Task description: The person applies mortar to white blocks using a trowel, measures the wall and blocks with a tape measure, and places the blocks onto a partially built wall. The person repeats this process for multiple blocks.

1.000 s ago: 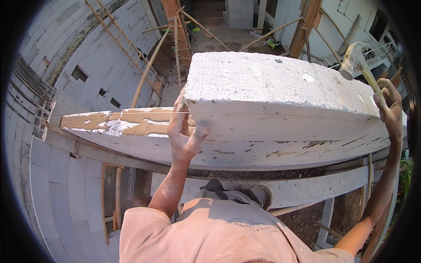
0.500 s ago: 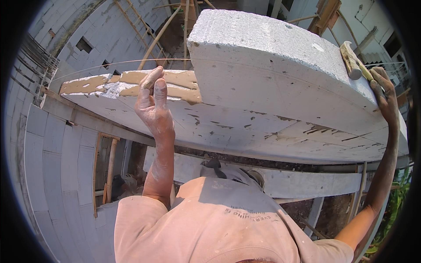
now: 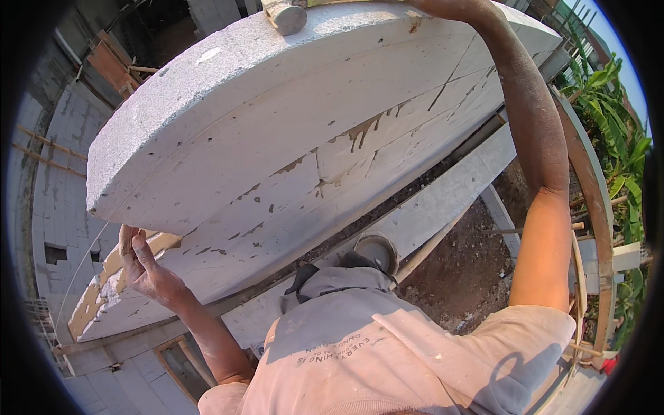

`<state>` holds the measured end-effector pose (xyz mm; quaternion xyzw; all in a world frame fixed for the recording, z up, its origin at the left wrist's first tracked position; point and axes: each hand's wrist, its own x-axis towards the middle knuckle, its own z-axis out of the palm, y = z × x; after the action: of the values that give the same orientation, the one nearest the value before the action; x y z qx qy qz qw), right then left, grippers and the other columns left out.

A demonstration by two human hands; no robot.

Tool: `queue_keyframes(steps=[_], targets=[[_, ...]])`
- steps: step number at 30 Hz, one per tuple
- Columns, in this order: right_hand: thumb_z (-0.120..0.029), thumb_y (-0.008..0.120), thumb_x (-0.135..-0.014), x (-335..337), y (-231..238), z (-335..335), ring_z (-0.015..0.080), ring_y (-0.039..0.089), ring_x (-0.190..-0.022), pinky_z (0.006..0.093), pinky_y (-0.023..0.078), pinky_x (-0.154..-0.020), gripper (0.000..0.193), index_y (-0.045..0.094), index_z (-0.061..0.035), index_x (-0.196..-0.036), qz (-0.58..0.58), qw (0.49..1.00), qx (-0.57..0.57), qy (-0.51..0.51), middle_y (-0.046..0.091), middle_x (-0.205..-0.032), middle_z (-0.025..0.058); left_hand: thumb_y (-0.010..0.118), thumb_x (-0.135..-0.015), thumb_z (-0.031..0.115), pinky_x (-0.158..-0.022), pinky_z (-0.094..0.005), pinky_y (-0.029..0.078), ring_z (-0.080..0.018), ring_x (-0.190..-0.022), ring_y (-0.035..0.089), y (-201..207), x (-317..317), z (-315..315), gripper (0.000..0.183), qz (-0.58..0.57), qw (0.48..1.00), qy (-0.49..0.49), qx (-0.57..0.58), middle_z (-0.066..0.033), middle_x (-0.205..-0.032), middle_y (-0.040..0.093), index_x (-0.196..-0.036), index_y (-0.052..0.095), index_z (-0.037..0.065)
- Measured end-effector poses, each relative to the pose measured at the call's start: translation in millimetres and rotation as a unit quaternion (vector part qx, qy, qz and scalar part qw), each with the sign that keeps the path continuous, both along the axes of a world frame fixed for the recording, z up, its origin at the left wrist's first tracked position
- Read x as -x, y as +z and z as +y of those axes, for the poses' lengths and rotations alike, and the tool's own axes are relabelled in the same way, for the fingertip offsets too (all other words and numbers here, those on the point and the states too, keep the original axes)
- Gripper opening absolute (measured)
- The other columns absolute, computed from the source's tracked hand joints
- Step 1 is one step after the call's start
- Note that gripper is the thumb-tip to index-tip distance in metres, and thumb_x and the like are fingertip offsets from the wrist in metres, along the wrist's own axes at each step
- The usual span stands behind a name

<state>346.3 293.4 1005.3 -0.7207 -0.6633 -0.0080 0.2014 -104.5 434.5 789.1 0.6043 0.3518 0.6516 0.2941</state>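
At the left, brown mortar (image 3: 86, 309) coated the top of the pale wall (image 3: 277, 214) near its left end. The person's left hand (image 3: 155, 280) was raised there, just under the block's lower left corner; its thumb and fingers stood close together, and whether that grip touched anything could not be told. The long white block (image 3: 263, 104) lay along the wall's top edge. On it rested a hammer (image 3: 286, 19). Farther right, the right hand (image 3: 453, 8) met the block's upper edge, its fingers cropped, so its grip could not be told.
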Motion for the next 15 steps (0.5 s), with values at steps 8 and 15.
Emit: queue_keyframes(steps=[8,15], targets=[[-0.035,0.057,-0.098,-33.0,-16.8,-108.3,0.0199,0.061,-0.099,0.0337,0.046,-0.089,0.041,0.066,0.0027,-0.112,0.009,0.855,-0.499,-0.137,0.067,-0.103,0.0120,0.057,-0.098,0.022,-0.097,-0.0356,0.045,-0.0221,-0.113,0.057,-6.2,-19.7,-10.7,0.043,0.039,0.996,0.072,-0.021,-0.0185,-0.125,0.059,-0.129,0.054,-0.007],[-0.029,0.061,-0.095,-61.7,-279.4,-256.2,0.0155,0.062,-0.084,0.0322,0.052,-0.075,0.026,0.064,-0.0044,-0.104,0.324,0.511,-0.683,-0.408,0.065,-0.094,0.0061,0.055,-0.097,0.038,-0.093,-0.0450,0.044,-0.0293,-0.111,0.052,-93.1,-49.5,-100.4,0.045,0.195,0.928,-0.263,-0.177,-0.0181,-0.119,0.051,-0.121,0.056,-0.001]])
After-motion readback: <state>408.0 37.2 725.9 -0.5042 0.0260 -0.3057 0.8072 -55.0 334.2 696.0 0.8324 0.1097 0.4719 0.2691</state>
